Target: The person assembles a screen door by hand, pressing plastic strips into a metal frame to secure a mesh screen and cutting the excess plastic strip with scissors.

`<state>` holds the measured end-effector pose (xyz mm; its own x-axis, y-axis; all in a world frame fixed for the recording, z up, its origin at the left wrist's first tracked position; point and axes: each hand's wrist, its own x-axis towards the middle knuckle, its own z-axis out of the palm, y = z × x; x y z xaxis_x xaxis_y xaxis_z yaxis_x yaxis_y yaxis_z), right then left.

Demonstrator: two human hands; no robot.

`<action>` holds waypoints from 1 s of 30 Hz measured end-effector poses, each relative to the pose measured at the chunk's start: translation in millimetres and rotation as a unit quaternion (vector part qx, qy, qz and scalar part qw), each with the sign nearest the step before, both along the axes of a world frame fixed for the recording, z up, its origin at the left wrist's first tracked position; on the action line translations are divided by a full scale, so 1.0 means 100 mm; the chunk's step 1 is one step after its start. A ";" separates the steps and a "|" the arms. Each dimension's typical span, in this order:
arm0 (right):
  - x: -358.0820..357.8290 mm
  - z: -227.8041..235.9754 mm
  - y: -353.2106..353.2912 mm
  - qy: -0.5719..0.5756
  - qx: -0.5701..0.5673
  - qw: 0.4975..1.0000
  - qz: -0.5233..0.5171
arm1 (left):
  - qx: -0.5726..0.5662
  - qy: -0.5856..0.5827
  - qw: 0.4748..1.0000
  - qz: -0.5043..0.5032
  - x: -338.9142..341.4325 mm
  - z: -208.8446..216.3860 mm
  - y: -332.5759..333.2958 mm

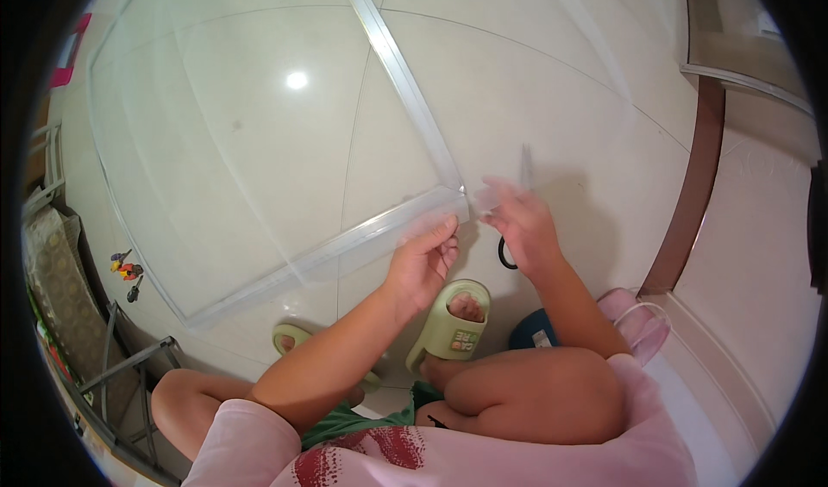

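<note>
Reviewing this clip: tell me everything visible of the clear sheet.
The clear sheet is large, see-through and plastic-looking, with faint crease-like lines. It lies mostly flat on the pale tiled floor, running out of view at the top. Two shiny silvery strips run along it and meet at a corner near the hands; what they are made of is unclear. By that corner, the left hand pinches a clear margin. The right hand is just beside it, blurred, so contact cannot be told.
</note>
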<state>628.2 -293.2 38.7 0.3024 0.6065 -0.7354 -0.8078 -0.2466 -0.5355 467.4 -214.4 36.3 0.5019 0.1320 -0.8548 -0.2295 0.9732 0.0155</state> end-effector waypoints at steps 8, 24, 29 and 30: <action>-0.16 0.07 0.18 -0.210 -0.079 0.974 0.034 | 0.751 0.183 0.516 -0.370 -0.05 0.41 -0.03; -0.14 0.17 0.11 -0.327 -0.069 0.940 0.075 | 0.845 0.193 0.437 -0.240 -0.08 0.34 0.40; -0.14 0.14 0.02 -0.297 -0.048 0.953 0.039 | 0.832 0.192 0.470 -0.224 -0.10 0.35 0.42; -0.14 0.14 0.02 -0.297 -0.048 0.953 0.039 | 0.824 0.198 0.482 -0.224 -0.10 0.37 0.43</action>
